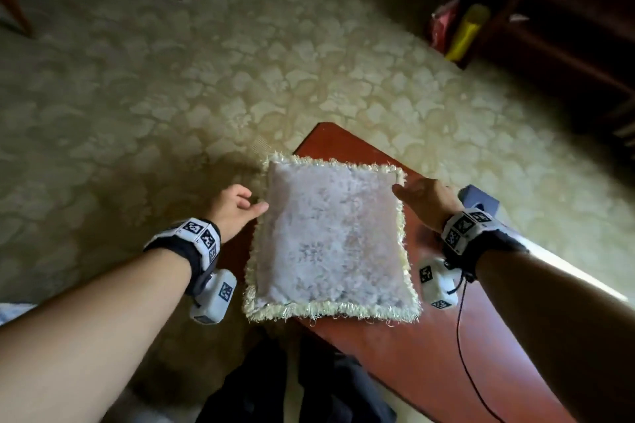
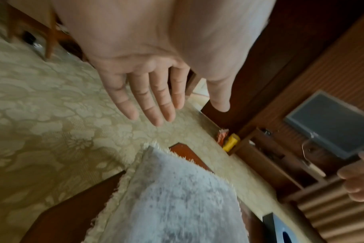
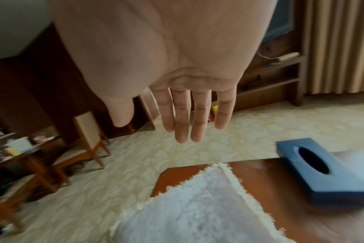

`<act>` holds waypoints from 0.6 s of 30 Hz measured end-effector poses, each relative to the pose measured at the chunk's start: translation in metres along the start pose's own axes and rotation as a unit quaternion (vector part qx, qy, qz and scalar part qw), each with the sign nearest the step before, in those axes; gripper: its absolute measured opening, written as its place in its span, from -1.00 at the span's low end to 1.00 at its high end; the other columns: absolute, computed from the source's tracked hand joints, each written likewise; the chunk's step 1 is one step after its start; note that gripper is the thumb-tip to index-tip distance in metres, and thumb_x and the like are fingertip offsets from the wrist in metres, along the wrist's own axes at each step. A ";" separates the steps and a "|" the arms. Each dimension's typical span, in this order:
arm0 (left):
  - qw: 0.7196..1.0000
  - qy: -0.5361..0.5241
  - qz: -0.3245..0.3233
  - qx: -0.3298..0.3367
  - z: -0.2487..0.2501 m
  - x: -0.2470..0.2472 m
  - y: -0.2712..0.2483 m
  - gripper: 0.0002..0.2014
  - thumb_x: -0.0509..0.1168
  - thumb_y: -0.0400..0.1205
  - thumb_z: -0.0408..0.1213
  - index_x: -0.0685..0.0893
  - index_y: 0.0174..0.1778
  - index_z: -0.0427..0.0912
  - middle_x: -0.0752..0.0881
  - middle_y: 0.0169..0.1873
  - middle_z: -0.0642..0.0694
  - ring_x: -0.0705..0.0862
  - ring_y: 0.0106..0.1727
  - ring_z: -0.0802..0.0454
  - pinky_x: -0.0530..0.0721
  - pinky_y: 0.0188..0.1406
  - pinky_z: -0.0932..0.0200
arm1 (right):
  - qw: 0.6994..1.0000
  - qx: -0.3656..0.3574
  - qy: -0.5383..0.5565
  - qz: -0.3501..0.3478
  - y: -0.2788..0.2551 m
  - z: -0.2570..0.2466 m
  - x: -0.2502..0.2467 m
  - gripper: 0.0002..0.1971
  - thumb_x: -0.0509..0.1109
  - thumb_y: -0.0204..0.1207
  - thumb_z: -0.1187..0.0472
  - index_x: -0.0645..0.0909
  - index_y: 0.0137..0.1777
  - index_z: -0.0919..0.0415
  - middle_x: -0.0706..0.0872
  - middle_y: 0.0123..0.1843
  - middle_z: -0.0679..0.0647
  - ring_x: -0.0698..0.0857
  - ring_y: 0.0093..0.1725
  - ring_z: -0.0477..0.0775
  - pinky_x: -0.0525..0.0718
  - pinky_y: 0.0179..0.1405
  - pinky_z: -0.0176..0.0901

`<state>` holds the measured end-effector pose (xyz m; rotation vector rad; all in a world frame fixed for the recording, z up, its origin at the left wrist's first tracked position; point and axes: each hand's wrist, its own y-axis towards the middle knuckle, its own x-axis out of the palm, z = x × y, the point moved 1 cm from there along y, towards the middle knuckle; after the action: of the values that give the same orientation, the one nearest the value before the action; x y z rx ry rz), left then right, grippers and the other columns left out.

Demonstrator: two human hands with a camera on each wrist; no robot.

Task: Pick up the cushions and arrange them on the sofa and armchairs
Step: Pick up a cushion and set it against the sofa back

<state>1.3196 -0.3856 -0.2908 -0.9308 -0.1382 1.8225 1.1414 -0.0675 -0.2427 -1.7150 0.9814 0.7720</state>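
Note:
A square pale cushion [image 1: 330, 244] with a cream fringe lies flat on the corner of a reddish wooden table [image 1: 446, 354]. My left hand [image 1: 237, 208] hovers at its left edge, fingers straight, thumb tip by the fringe. At the cushion's right upper edge is my right hand [image 1: 417, 196], also with straight fingers. Neither hand holds anything. In the left wrist view the open left hand [image 2: 156, 98] is above the cushion [image 2: 177, 205]. In the right wrist view the open right hand [image 3: 187, 115] is above the cushion [image 3: 193, 210].
A dark blue tissue box [image 3: 322, 172] lies on the table right of the cushion. Patterned beige carpet [image 1: 206, 79] surrounds the table. Wooden chairs [image 3: 87, 148] stand at the far left, a dark shelf unit [image 1: 549, 27] at the far right, with yellow and red items [image 1: 460, 31] beside it.

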 end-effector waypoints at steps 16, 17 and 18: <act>0.982 0.125 -0.054 -0.133 -0.067 0.122 0.115 -0.36 0.44 0.54 0.16 0.58 0.39 -0.22 0.66 0.34 -0.22 0.66 0.29 -0.19 0.59 0.34 -0.15 | 0.982 0.153 -0.001 -0.107 0.131 0.165 0.132 -0.31 0.14 0.58 -0.44 0.45 -0.46 0.18 0.56 -0.42 0.11 0.59 -0.26 0.25 0.44 -0.20 -0.02; 0.980 0.128 -0.055 -0.140 -0.072 0.131 0.123 -0.35 0.43 0.54 0.17 0.57 0.41 -0.22 0.65 0.36 -0.22 0.65 0.31 -0.20 0.58 0.35 -0.15 | 0.981 0.155 -0.002 -0.118 0.138 0.169 0.144 -0.30 0.13 0.56 -0.46 0.44 -0.46 0.18 0.57 -0.41 0.13 0.60 -0.24 0.26 0.44 -0.19 -0.02; 0.978 0.132 -0.058 -0.150 -0.076 0.140 0.131 -0.33 0.43 0.54 0.17 0.56 0.42 -0.22 0.63 0.38 -0.22 0.64 0.33 -0.20 0.57 0.36 -0.14 | 0.980 0.156 -0.002 -0.127 0.146 0.174 0.156 -0.29 0.11 0.53 -0.50 0.45 -0.43 0.18 0.60 -0.38 0.16 0.62 -0.22 0.28 0.43 -0.19 -0.02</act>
<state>1.2487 -0.3528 -0.4822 -1.3405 -0.3005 1.5785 1.0776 0.0281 -0.4936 -1.5254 0.8111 0.4289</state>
